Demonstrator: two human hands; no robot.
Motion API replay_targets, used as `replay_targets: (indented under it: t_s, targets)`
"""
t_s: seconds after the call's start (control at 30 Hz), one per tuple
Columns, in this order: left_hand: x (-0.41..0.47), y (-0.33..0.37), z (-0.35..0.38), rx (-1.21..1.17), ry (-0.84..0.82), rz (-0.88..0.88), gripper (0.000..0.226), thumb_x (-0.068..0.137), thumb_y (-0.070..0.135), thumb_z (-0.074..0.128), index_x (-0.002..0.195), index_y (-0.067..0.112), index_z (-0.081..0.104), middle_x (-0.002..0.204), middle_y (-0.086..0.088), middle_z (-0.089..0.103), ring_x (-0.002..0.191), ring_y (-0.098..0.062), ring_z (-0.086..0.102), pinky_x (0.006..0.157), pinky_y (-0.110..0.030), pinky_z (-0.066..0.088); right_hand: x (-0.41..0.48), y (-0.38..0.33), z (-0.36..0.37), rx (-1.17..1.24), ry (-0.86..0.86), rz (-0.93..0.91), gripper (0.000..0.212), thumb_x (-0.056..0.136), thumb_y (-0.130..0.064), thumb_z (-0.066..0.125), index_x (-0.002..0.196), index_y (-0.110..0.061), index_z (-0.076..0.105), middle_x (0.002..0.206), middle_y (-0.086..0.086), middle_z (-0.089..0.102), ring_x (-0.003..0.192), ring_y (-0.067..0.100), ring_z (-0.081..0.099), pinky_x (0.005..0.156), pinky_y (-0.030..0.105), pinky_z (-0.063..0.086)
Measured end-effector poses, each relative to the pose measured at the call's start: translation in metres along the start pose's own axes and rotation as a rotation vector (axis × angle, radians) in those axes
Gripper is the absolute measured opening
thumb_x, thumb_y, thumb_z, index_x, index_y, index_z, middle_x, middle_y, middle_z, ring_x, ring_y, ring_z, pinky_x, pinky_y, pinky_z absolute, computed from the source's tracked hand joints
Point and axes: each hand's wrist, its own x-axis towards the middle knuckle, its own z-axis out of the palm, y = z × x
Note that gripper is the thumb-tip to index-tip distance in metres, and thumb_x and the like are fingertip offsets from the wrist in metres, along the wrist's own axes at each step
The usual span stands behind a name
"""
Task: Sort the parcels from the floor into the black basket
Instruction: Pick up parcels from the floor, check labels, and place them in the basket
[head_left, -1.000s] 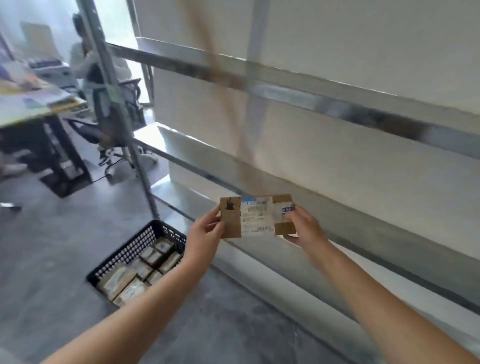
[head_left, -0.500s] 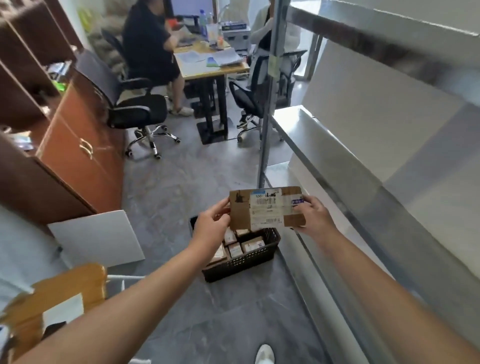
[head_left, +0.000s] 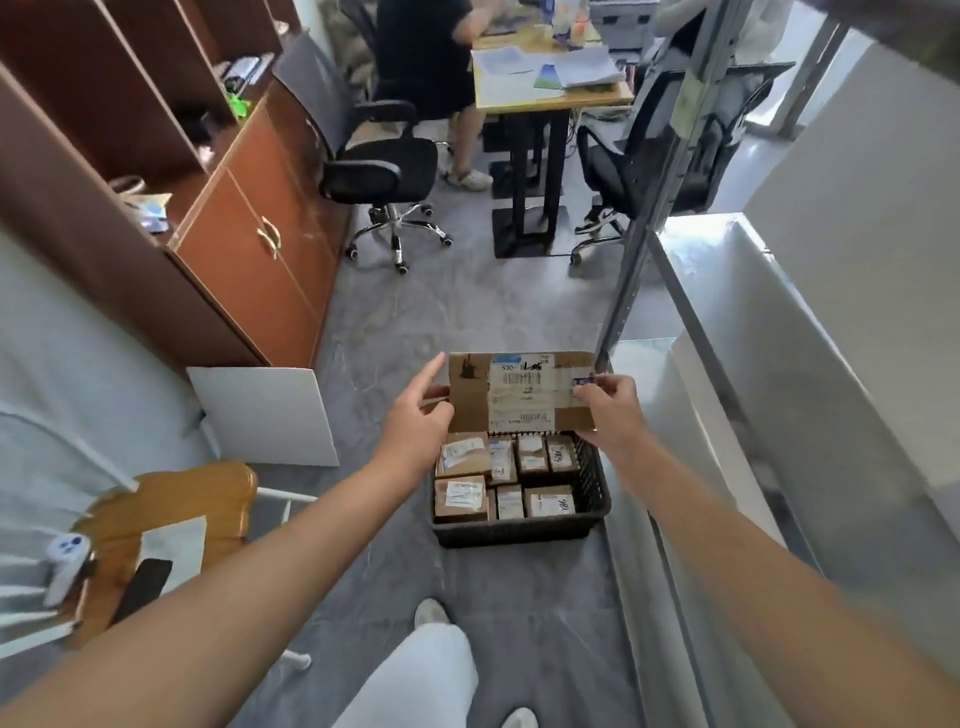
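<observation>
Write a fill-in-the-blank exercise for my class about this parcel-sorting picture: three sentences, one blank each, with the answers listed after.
1. The left hand and the right hand together hold a cardboard parcel bearing a ____ label.
2. The basket near the person's feet is ____ in colour.
3. Several smaller parcels lie ____ the basket.

Missing words: white; black; inside
</observation>
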Motion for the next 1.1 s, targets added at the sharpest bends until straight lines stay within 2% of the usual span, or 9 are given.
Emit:
replay_targets:
  t_s: [0.13, 0.23, 0.37, 0.5, 0.63, 0.8, 0.97, 1.03, 1.1]
  targets:
    - [0.038, -0.019, 0.006, -0.05, 0.011, -0.083, 0.06, 0.097, 0.014, 0.054, 0.146, 0.044, 0.038, 0.113, -0.003, 0.058, 0.108, -0.02, 0.061, 0.095, -0.036, 0.054, 0.042, -0.011, 0.012, -0.092, -0.063, -0.039, 0.023, 0.098, -0.008, 0.051, 0.115, -0.02, 0.041, 0.107, 0.005, 0.059, 0.096, 0.02, 0.065, 0.089, 0.041, 0.056]
    - [0.073, -0.032, 0.013, -0.078, 0.001, -0.144, 0.044, 0.099, 0.027, 0.055, 0.141, 0.04, 0.048, 0.106, -0.002, 0.059, 0.102, -0.02, 0.064, 0.09, -0.042, 0.057, 0.081, -0.017, 0.024, -0.208, -0.108, -0.081, 0.03, 0.096, -0.012, 0.054, 0.12, -0.028, 0.044, 0.119, 0.009, 0.058, 0.103, 0.025, 0.066, 0.092, 0.045, 0.056]
    - [0.124, -0.049, 0.032, -0.171, 0.024, -0.246, 0.015, 0.099, 0.025, 0.056, 0.112, 0.025, 0.063, 0.115, -0.013, 0.058, 0.097, -0.022, 0.068, 0.07, -0.032, 0.062, 0.137, -0.026, 0.045, -0.256, -0.057, -0.068, 0.036, 0.09, -0.02, 0.059, 0.121, -0.037, 0.053, 0.13, 0.004, 0.03, 0.115, 0.026, 0.052, 0.097, 0.041, 0.054]
    - [0.174, -0.062, 0.049, -0.168, 0.008, -0.292, 0.004, 0.098, 0.027, 0.057, 0.096, 0.024, 0.058, 0.12, -0.008, 0.053, 0.088, -0.017, 0.07, 0.064, -0.039, 0.062, 0.193, -0.028, 0.063, -0.048, -0.081, 0.092, 0.031, 0.09, -0.026, 0.057, 0.119, -0.039, 0.057, 0.128, 0.01, 0.051, 0.113, 0.027, 0.057, 0.095, 0.052, 0.052]
    - [0.217, -0.081, 0.066, -0.121, -0.085, -0.3, 0.009, 0.1, 0.028, 0.052, 0.108, 0.027, 0.056, 0.12, -0.004, 0.053, 0.098, -0.018, 0.066, 0.064, -0.041, 0.063, 0.24, -0.019, 0.071, 0.032, -0.069, 0.185, 0.024, 0.1, -0.028, 0.046, 0.119, -0.034, 0.059, 0.111, 0.006, 0.061, 0.112, 0.028, 0.057, 0.092, 0.06, 0.049]
    - [0.266, -0.13, 0.102, -0.041, -0.255, -0.425, 0.039, 0.104, 0.034, 0.04, 0.141, 0.037, 0.049, 0.12, -0.001, 0.042, 0.106, -0.017, 0.059, 0.064, -0.029, 0.062, 0.298, 0.025, 0.072, -0.047, 0.025, 0.212, 0.026, 0.101, -0.03, 0.044, 0.121, -0.04, 0.056, 0.118, 0.001, 0.063, 0.112, 0.023, 0.058, 0.086, 0.046, 0.05]
    - [0.286, -0.207, 0.15, 0.002, -0.336, -0.535, 0.039, 0.099, 0.047, 0.039, 0.137, 0.055, 0.044, 0.132, 0.006, 0.049, 0.113, -0.014, 0.06, 0.079, -0.036, 0.061, 0.346, 0.105, 0.067, -0.071, 0.115, 0.341, 0.049, 0.103, -0.045, 0.038, 0.15, -0.042, 0.022, 0.13, -0.003, 0.053, 0.108, 0.017, 0.055, 0.083, 0.041, 0.046]
    - [0.293, -0.243, 0.166, 0.049, -0.367, -0.565, 0.041, 0.097, 0.05, 0.037, 0.138, 0.056, 0.041, 0.135, 0.006, 0.051, 0.116, -0.014, 0.058, 0.088, -0.037, 0.057, 0.361, 0.14, 0.065, -0.084, 0.086, 0.415, 0.04, 0.105, -0.047, 0.026, 0.133, -0.03, 0.048, 0.116, -0.003, 0.063, 0.096, 0.012, 0.06, 0.074, 0.033, 0.047]
    - [0.302, -0.274, 0.179, 0.099, -0.378, -0.582, 0.043, 0.104, 0.036, 0.035, 0.146, 0.045, 0.038, 0.136, 0.004, 0.052, 0.112, -0.012, 0.056, 0.084, -0.024, 0.051, 0.38, 0.178, 0.064, -0.123, 0.028, 0.446, 0.042, 0.105, -0.049, 0.022, 0.112, -0.033, 0.061, 0.106, -0.007, 0.068, 0.091, 0.008, 0.063, 0.068, 0.031, 0.048]
